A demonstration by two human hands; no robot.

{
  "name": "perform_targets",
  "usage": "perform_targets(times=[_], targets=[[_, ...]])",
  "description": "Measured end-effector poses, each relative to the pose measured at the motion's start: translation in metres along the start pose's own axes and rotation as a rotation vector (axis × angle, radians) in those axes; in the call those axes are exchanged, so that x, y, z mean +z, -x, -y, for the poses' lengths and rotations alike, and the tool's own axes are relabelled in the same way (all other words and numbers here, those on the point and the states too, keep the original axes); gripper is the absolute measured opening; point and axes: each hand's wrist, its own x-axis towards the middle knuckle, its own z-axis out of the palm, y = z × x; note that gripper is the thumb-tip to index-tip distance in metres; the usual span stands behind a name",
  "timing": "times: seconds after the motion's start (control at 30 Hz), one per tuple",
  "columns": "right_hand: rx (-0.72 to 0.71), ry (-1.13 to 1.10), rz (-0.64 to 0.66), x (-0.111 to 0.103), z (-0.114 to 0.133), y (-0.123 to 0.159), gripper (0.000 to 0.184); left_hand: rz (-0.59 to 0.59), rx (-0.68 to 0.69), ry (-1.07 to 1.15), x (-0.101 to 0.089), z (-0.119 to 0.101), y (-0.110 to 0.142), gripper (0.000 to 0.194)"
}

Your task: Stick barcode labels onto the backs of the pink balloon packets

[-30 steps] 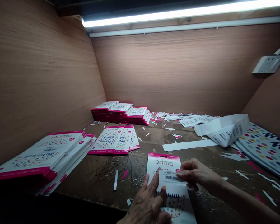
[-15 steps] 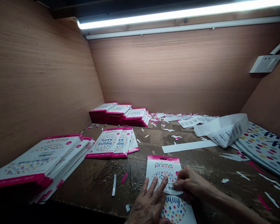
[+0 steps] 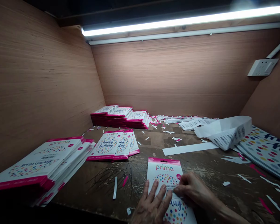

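Well left of the prima packet (image 3: 164, 162), a packet stack (image 3: 42, 158) reaches the table (image 3: 102, 194)'s front edge. Fanned packets (image 3: 107, 144) lie beyond the prima packet's upper-left corner, with scrap-dotted room between. On its left side the left hand (image 3: 151, 203) lies open, fingers spread; at its right edge the right hand (image 3: 177, 190) pinches a barcode label (image 3: 170, 187). Rightward, lightly littered room extends toward a dotted sheet (image 3: 267, 152).

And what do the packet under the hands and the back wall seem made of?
The packet looks like smooth coated card, flat and crisp-edged, though perhaps plastic. The back wall seems satin plywood or laminate, showing fine horizontal grain.
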Motion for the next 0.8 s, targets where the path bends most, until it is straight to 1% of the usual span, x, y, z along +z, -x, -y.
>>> perform_targets(times=[0.1,0.2,0.27,0.33,0.37,0.47,0.5,0.53,0.57,0.63,0.7,0.73,0.77,0.8], targets=[[0.015,-0.063,-0.012,0.003,-0.002,0.002,0.014,0.014,0.052,-0.016,-0.010,0.005,-0.007,0.051],[0.031,-0.092,-0.026,0.006,-0.004,0.003,0.013,0.005,0.061,-0.021,-0.010,0.005,-0.007,0.050],[0.042,-0.071,-0.021,0.007,-0.003,0.005,0.015,0.011,0.060,-0.028,-0.008,0.004,-0.005,0.049],[0.025,-0.003,-0.052,0.005,0.000,0.008,0.016,0.008,0.059,-0.035,-0.009,0.004,-0.005,0.049],[0.005,0.048,-0.087,0.002,0.002,0.009,0.019,0.004,0.058,-0.036,-0.010,0.004,-0.005,0.048],[-0.044,0.210,-0.191,-0.010,0.006,0.014,0.048,-0.004,0.061,-0.030,-0.013,0.006,-0.006,0.046],[-0.044,0.256,-0.202,-0.015,0.007,0.015,0.055,0.002,0.065,-0.027,-0.011,0.006,-0.005,0.046],[-0.034,0.294,-0.199,-0.019,0.007,0.015,0.057,0.009,0.066,-0.024,-0.008,0.005,-0.004,0.046],[-0.027,0.328,-0.191,-0.022,0.006,0.015,0.055,0.012,0.064,-0.023,-0.003,0.004,-0.002,0.046],[-0.030,0.371,-0.169,-0.026,0.002,0.015,0.048,-0.017,0.038,-0.031,0.013,-0.002,0.003,0.039],[-0.063,0.374,-0.140,-0.027,-0.007,0.014,0.043,-0.118,-0.017,-0.059,0.027,-0.011,0.011,0.028],[-0.090,0.369,-0.113,-0.026,-0.012,0.014,0.040,-0.168,-0.037,-0.078,0.030,-0.016,0.015,0.024],[-0.120,0.366,-0.089,-0.024,-0.018,0.013,0.036,-0.238,-0.061,-0.102,0.029,-0.020,0.019,0.021],[-0.146,0.374,-0.056,-0.022,-0.024,0.012,0.031,-0.243,-0.050,-0.124,0.023,-0.024,0.023,0.020]])
